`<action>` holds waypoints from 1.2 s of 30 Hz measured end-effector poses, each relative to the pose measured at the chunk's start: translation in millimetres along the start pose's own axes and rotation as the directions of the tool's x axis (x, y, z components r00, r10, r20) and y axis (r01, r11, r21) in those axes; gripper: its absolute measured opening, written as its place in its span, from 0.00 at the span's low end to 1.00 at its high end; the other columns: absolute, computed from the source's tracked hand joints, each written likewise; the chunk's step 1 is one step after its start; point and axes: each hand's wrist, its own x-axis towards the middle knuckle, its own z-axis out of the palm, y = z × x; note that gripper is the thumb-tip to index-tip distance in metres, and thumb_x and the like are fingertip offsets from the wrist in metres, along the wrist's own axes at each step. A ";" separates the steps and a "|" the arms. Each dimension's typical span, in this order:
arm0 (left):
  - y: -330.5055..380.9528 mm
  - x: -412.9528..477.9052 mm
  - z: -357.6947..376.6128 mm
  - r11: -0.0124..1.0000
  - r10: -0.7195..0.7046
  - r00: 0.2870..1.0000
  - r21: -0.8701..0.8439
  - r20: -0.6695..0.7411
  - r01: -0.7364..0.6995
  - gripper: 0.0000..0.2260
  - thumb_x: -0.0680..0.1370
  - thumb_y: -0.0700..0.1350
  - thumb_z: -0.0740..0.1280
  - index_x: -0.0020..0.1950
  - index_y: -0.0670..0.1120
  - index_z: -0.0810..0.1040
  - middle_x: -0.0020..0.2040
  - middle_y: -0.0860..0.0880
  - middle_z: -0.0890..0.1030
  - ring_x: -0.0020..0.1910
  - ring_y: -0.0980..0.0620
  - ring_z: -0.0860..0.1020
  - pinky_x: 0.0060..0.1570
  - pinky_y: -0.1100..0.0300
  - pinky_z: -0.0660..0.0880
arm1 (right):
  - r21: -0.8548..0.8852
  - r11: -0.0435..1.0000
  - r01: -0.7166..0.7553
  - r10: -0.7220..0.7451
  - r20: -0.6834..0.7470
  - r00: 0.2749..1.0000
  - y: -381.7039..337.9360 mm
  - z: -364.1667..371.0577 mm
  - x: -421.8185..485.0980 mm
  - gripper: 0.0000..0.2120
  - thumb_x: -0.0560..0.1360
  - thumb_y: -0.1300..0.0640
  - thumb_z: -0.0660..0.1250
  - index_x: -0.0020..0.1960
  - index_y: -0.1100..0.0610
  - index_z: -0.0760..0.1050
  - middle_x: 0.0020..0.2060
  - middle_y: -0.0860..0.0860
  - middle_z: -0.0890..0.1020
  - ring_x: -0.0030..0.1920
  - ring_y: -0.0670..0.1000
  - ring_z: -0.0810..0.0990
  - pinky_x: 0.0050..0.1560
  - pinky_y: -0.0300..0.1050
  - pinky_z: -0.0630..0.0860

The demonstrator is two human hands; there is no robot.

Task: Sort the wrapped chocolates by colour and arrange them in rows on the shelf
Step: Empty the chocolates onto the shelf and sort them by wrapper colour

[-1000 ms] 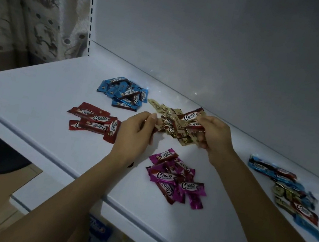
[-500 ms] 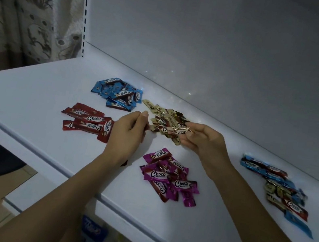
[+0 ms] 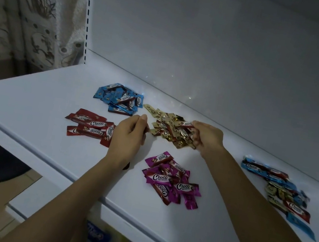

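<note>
Head view: a white shelf [image 3: 26,118] is spread beneath both hands, and a patterned curtain [image 3: 24,11] is hung far beyond the left hand's outer side. The left hand [image 3: 128,136] is held with its fingers curled and its thumb met at the gold pile's left edge; whether a wrapper is caught there cannot be told. The right hand [image 3: 206,139] is curled at that pile's right side. A mixed pile [image 3: 282,191] is laid well right of the right hand. The magenta pile [image 3: 171,180] is laid between the forearms, the red pile [image 3: 89,127] just left of the left hand, the blue pile [image 3: 119,101] beyond it, and the gold pile [image 3: 170,131] between both hands. One chocolate [image 3: 187,123] is pinched by the right thumb and fingers.
</note>
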 end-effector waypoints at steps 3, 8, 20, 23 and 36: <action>5.5 0.3 -1.7 0.991 -0.068 0.998 -0.119 -0.010 0.066 0.18 0.84 0.48 0.56 0.36 0.43 0.70 0.27 0.50 0.68 0.25 0.58 0.64 0.27 0.65 0.62 | -0.076 0.997 0.016 -0.016 -0.001 1.000 -0.4 3.2 -3.8 0.11 0.73 0.60 0.71 0.53 0.60 0.74 0.26 0.52 0.74 0.20 0.45 0.68 0.20 0.36 0.62; 13.6 2.9 -12.0 0.852 -0.236 0.968 -0.462 0.081 0.247 0.18 0.85 0.50 0.52 0.37 0.46 0.67 0.25 0.51 0.67 0.22 0.56 0.59 0.21 0.64 0.56 | -0.245 0.909 0.337 -0.257 0.308 0.916 -1.6 9.8 -69.6 0.09 0.74 0.59 0.70 0.54 0.57 0.76 0.35 0.51 0.79 0.23 0.41 0.72 0.23 0.34 0.67; 10.0 7.8 -23.8 0.207 -0.315 0.877 -0.875 0.363 0.437 0.17 0.83 0.52 0.54 0.38 0.47 0.68 0.26 0.52 0.68 0.20 0.58 0.64 0.19 0.68 0.63 | -0.275 -0.021 0.961 -0.617 0.760 0.204 42.0 40.6 -127.2 0.17 0.69 0.50 0.72 0.55 0.54 0.78 0.47 0.46 0.80 0.37 0.38 0.64 0.36 0.30 0.67; 10.8 8.9 -22.9 0.208 -0.347 0.868 -0.873 0.355 0.440 0.16 0.83 0.53 0.54 0.39 0.47 0.69 0.28 0.51 0.72 0.23 0.58 0.69 0.21 0.68 0.67 | -0.275 -0.092 0.957 -0.660 0.737 0.148 43.0 42.0 -120.9 0.14 0.70 0.50 0.70 0.55 0.52 0.81 0.46 0.48 0.81 0.36 0.43 0.73 0.34 0.36 0.73; 20.3 -13.4 0.1 0.949 -0.130 0.964 -0.253 0.230 0.189 0.16 0.84 0.50 0.52 0.38 0.46 0.63 0.25 0.52 0.65 0.22 0.57 0.61 0.22 0.65 0.60 | 0.068 0.970 0.233 -0.238 0.093 0.967 -5.3 12.6 -75.4 0.06 0.79 0.61 0.63 0.44 0.59 0.74 0.31 0.52 0.81 0.21 0.44 0.74 0.22 0.35 0.69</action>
